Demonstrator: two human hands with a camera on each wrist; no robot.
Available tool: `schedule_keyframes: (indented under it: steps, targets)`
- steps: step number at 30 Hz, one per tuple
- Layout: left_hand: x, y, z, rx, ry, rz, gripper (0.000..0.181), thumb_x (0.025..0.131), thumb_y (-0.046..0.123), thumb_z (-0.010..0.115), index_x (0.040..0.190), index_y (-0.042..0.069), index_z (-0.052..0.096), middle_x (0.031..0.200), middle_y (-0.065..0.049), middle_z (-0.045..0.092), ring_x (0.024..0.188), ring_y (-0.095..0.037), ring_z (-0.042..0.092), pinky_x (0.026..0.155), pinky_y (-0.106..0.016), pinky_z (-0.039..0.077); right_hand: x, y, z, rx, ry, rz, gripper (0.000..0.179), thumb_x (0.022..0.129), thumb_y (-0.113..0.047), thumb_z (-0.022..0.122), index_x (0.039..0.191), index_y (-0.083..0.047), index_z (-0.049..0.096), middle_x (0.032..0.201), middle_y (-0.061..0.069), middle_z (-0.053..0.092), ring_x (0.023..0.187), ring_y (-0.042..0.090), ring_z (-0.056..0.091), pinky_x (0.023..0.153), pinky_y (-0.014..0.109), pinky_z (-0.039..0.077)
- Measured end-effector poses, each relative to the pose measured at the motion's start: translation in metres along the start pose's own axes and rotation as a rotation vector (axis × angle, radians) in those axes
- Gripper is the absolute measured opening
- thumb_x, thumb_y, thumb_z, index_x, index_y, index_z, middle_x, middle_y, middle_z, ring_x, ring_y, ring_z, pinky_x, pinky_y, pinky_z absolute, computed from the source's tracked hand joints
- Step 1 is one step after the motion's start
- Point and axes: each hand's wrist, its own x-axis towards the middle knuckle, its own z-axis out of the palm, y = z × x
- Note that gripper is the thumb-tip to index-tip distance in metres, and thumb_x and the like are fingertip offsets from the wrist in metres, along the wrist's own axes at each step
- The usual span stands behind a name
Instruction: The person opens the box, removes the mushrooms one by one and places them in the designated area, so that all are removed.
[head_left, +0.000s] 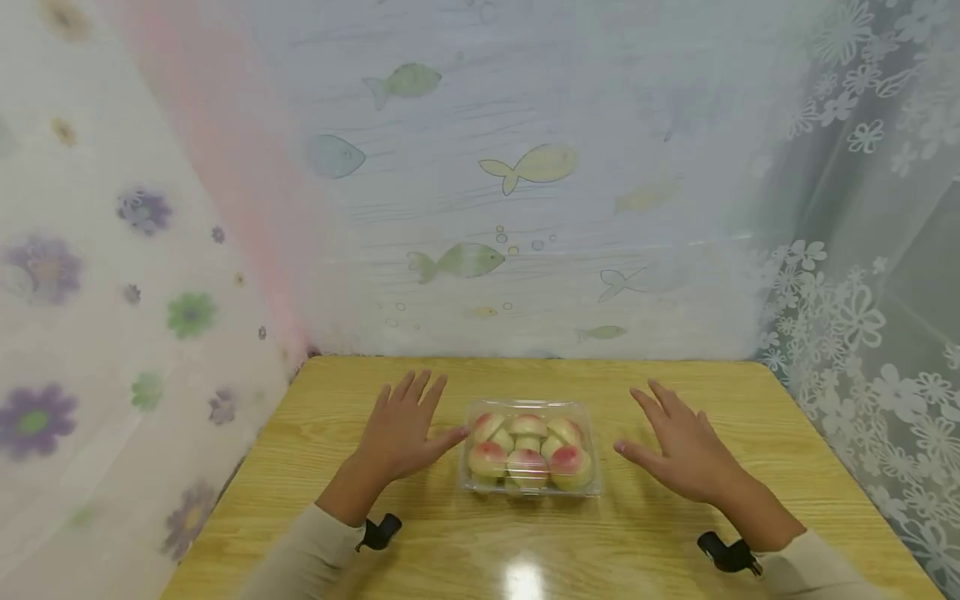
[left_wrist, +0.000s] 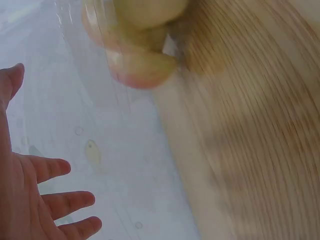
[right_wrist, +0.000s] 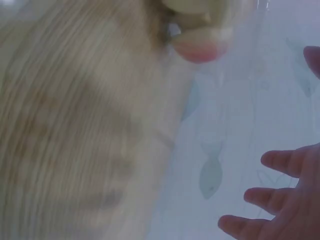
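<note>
Pale sleeves (head_left: 307, 546) come in lowest and nearest at seven and five o'clock, each with a small black device (head_left: 380, 532) at the wrist. Between and beyond the wrists, a clear plastic box (head_left: 528, 407) sits on the wood-grain counter (head_left: 600, 542), just past five o'clock from the centre of the head view. From the box, the left hand (head_left: 405, 429) lies towards nine o'clock, its thumb tip just beside the plastic; whether they touch I cannot tell. Towards three o'clock, the right hand (head_left: 686, 450) is plainly apart from it. Both hands have their fingers extended and spread wide, with nothing in them. As for progress, the filling looks done: six pink-capped, mushroom-like pieces (head_left: 527, 467) show inside, and the lid appears closed, though clear plastic makes that hard to confirm. Left undone is any grip on the box. No brand, label or writing can be read on it; at twelve o'clock, the backdrop cloth (head_left: 525, 100) shows only printed fish and bubbles.
</note>
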Motion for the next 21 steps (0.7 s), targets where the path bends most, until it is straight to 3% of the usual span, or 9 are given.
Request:
schedule_keyframes:
  steps: [6, 11, 21]
  targets:
    - [-0.001, 0.021, 0.008, -0.075, 0.034, 0.02, 0.094, 0.095, 0.081, 0.041, 0.164, 0.019, 0.031, 0.167, -0.015, 0.034, 0.155, -0.04, 0.029, 0.12, -0.069, 0.026, -0.004, -0.009, 0.012, 0.171, 0.012, 0.006, 0.085, 0.102, -0.059, 0.057, 0.165, -0.011, 0.026, 0.17, 0.024, 0.016, 0.147, 0.056, 0.03, 0.103, 0.081, 0.035]
    - [0.001, 0.033, 0.014, -0.128, 0.044, 0.036, 0.092, 0.096, 0.08, 0.041, 0.164, 0.019, 0.032, 0.166, -0.013, 0.035, 0.154, -0.039, 0.031, 0.121, -0.067, 0.027, -0.005, -0.014, 0.023, 0.294, 0.015, 0.027, 0.083, 0.103, -0.056, 0.057, 0.165, -0.013, 0.024, 0.171, 0.025, 0.012, 0.148, 0.058, 0.025, 0.102, 0.082, 0.034]
    - [0.001, 0.043, 0.03, -0.154, 0.074, 0.084, 0.086, 0.095, 0.072, 0.054, 0.16, 0.018, 0.04, 0.163, -0.014, 0.041, 0.153, -0.039, 0.034, 0.118, -0.066, 0.031, -0.008, -0.022, 0.044, 0.354, -0.002, 0.053, 0.08, 0.104, -0.053, 0.057, 0.163, -0.009, 0.027, 0.168, 0.027, 0.016, 0.147, 0.059, 0.027, 0.103, 0.082, 0.033]
